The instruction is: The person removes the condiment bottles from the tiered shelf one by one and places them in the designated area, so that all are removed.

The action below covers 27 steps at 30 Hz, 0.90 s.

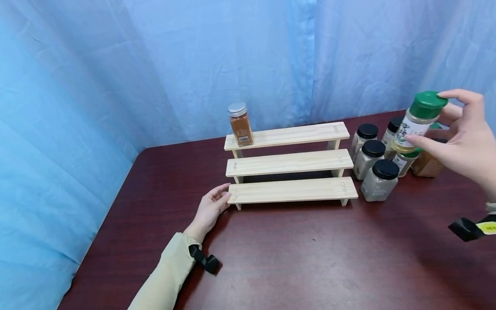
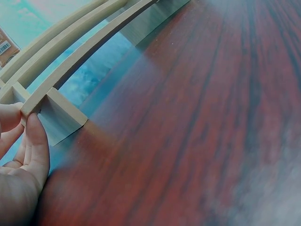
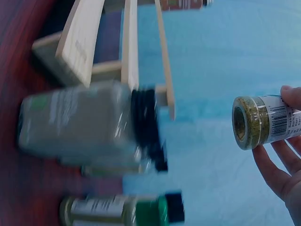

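Note:
My left hand (image 1: 211, 207) pinches the left end of the lowest board of a three-step pale wooden rack (image 1: 292, 191). The left wrist view shows its thumb and fingers (image 2: 36, 146) at that board's corner. Raised at the right, my right hand (image 1: 470, 137) grips a spice jar (image 1: 412, 127) with a green cap and a white label, upright above a group of other jars. In the right wrist view the jar's glass base (image 3: 240, 123) shows, with a greenish-yellow filling and a barcode. A square jar of orange-brown spice (image 1: 242, 129) with a silver lid stands on the top board's left end.
Right of the rack stand several black-lidded jars (image 1: 379, 183), the nearest one close to the lowest board. Among them are a smaller green-capped jar (image 1: 404, 162) and a brown-filled jar (image 1: 426, 165). A blue curtain (image 1: 213, 60) hangs behind the dark red table (image 1: 294, 258).

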Available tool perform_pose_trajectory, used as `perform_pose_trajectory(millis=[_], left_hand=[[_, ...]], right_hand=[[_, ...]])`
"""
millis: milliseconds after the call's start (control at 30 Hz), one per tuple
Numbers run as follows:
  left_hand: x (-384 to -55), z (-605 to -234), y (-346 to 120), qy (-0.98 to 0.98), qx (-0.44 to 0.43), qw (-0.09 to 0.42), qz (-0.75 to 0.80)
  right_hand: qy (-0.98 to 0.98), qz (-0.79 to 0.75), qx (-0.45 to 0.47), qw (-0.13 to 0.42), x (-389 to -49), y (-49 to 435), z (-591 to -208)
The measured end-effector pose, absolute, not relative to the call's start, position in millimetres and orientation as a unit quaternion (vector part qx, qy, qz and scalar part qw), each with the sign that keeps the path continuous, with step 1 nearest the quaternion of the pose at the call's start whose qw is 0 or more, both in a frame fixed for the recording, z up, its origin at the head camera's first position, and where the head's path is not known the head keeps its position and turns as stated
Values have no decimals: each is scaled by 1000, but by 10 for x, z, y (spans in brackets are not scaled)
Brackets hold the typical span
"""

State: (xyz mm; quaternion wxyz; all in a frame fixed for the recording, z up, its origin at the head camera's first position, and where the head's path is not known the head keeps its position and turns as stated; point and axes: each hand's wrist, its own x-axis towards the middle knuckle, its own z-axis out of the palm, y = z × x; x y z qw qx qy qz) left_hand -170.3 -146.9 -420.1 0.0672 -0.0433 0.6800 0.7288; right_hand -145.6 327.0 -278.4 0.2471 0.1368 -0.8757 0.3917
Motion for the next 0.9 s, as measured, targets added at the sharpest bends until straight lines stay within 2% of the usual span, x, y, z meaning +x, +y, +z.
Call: perform_pose_trajectory(millis=[167,367,500,733,900], left_hand=[[-1693,-4199,-1472,680,-41,69,729],[-1689,-4185,-1472,675,-41,67,734],[-1694,-4185,-1471,673,-38,67,735],[-1686,-4178,-1469,675,-39,66,734],[-1691,-4192,-1472,674,-35,68,735]], right_hand=[[-879,399,101,242,-1445,3509,-2984],[-880,387,89,260,-1717,4155,-3706],[-892,372,63,250,-1848,4480,-4132],[-914,356,64,183,-1682,4349,-4261],[-924,341,65,161,-1646,4353,-4369]])
